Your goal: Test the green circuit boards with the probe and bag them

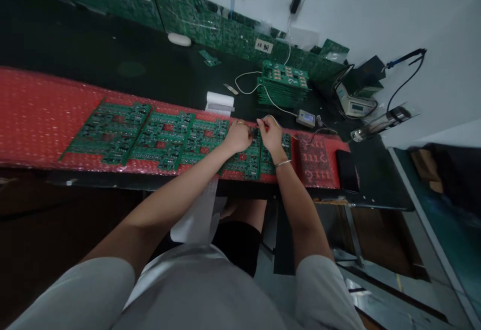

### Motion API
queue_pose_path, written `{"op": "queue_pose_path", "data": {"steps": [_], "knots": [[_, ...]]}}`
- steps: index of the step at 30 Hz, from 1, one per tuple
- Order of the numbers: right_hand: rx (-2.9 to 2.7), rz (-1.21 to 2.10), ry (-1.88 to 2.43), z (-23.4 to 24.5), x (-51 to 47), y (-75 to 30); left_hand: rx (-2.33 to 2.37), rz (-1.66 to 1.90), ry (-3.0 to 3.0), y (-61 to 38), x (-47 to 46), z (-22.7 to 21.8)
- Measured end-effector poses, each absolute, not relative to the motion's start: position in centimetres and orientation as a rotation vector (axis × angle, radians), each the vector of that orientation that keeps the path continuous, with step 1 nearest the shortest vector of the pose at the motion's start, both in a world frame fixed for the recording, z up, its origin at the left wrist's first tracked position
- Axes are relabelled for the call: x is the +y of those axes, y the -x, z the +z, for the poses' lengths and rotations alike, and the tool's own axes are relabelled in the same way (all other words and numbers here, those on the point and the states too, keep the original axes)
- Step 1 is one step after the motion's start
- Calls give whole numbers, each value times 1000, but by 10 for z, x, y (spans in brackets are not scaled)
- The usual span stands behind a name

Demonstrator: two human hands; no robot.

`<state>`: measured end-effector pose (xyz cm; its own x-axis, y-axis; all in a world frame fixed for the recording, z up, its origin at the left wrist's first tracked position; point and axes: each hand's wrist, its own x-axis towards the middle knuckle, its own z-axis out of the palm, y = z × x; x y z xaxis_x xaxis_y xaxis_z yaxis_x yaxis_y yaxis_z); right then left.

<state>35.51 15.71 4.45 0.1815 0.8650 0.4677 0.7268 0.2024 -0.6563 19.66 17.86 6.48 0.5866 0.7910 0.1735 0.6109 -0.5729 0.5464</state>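
Note:
A row of green circuit boards [165,137] lies on red bubble wrap [33,114] along the bench's near edge. My left hand [238,137] rests curled on the board at the row's right end, fingers pinched together over it. Just to its right, my right hand [269,133] is closed on a thin tool or probe whose wire runs off to the right. The fingertips of both hands nearly meet above the same board [246,162]. What the left fingers pinch is too small to make out.
A stack of green boards [283,85] sits behind the hands, with more boards leaning along the wall. A small meter [305,118], a station [355,104], a white paper roll [219,103], a black phone [346,169] and a strip of small parts [317,162] lie nearby.

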Motion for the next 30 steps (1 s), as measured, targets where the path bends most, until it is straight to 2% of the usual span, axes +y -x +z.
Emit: {"op": "queue_pose_path", "data": {"steps": [3,6,12,30], "knots": [[-1571,177,1541,54,153,-349,1204,530,-2443,-188,166,78],[-1543,173,1541,58,147,-339,1060,515,-2558,-171,148,90],[-1492,178,1536,44,161,-331,959,416,-2761,-152,139,85],[-1389,247,1455,51,156,-328,984,297,-2709,-149,129,97]]}}
